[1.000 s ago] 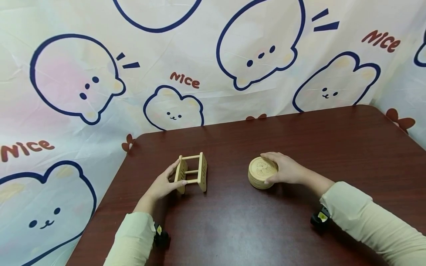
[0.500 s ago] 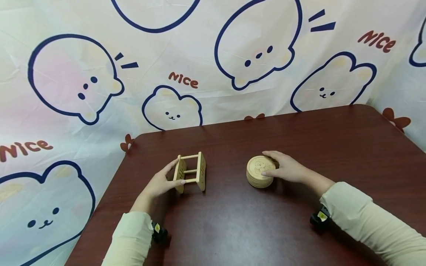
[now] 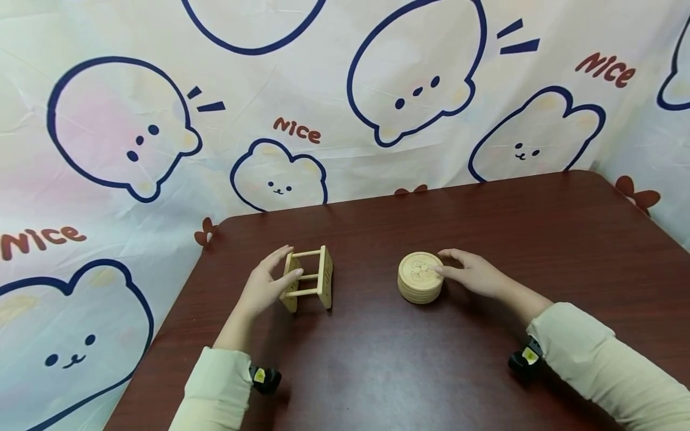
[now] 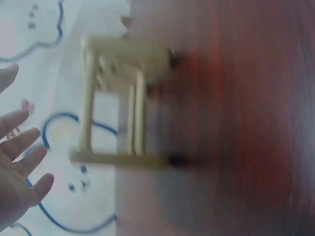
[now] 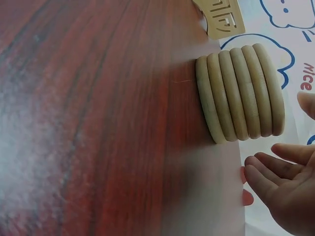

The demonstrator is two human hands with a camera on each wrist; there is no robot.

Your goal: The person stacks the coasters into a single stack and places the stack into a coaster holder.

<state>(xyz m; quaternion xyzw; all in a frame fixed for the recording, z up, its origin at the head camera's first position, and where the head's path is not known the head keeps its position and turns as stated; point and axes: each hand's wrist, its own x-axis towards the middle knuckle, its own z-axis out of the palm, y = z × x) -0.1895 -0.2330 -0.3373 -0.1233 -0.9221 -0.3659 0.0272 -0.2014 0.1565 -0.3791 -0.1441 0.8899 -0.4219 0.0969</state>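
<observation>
A light wooden coaster rack [image 3: 326, 279], two slotted side panels joined by thin rods, stands left of centre on the table. My left hand [image 3: 262, 288] hovers over its left panel, fingers parted. The left wrist view shows that hand [image 4: 18, 177] apart from the blurred rack [image 4: 118, 159]. To the right sits a neat stack of round wooden coasters [image 3: 420, 276], the top one carved with a leaf pattern. My right hand [image 3: 477, 275] is just beside the stack, thumb near its edge. In the right wrist view, a gap separates its fingers [image 5: 263, 182] from the coasters [image 5: 241, 96].
Both things stand on a dark reddish-brown table [image 3: 366, 353], with a stretch of bare tabletop between them. Behind the far table edge hangs a pale cloth [image 3: 356, 161] with cartoon bears. Small black cameras [image 3: 266, 380] are strapped to both wrists.
My left hand has let go of the rack and lifted slightly. My right hand has loosened from the coasters and drawn back to the right. Rack and stack stay in place.
</observation>
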